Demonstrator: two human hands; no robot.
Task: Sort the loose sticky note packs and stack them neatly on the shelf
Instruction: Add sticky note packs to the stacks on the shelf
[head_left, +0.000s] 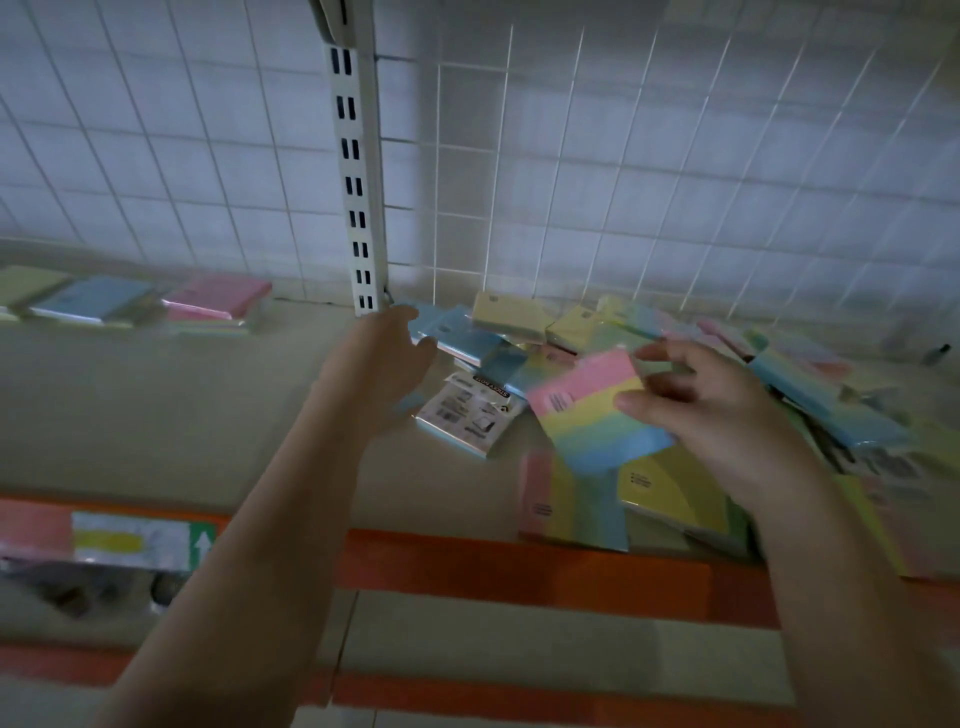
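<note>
My right hand (711, 410) grips a striped sticky note pack (592, 410), pink, yellow, green and blue, held tilted above the shelf. My left hand (387, 364) reaches forward with straight fingers toward light blue packs (457, 332) at the left edge of a loose pile; whether it touches them I cannot tell. The pile of mixed packs (810, 384) spreads over the right part of the shelf. A pack lying label side up (470, 415) sits just right of my left hand. Another striped pack (571, 504) and a yellow pack (675, 488) lie near the front edge.
Stacked packs, yellow, blue (88, 301) and pink (218, 301), stand at the shelf's back left. A slotted white upright (358, 197) and wire grid backing (623, 156) rise behind. The shelf's orange front edge (519, 566) runs below, with a price label strip (130, 540) at the left.
</note>
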